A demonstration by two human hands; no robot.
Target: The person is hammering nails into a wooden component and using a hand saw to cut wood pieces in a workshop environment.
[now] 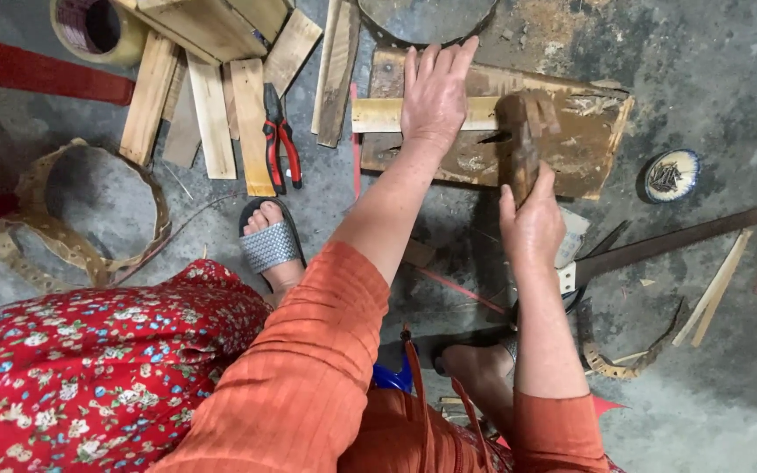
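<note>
My left hand [434, 92] lies flat, fingers together, pressing a pale wooden slat [377, 114] onto a worn wooden block [584, 144] on the concrete floor. My right hand [532, 223] grips the handle of a hammer [527, 131], whose blurred head is over the slat just right of my left hand. A small dark nail or wedge shows at the slat beside the hammer head. My orange sleeves and sandalled feet fill the lower middle.
Red-handled pliers [280, 140] lie left of the block beside several wooden slats [212, 114]. A woven strip hoop [89, 219] sits at left, a tape roll [94, 26] top left, a small dish of nails [669, 175] right, a long dark blade [668, 241] nearby.
</note>
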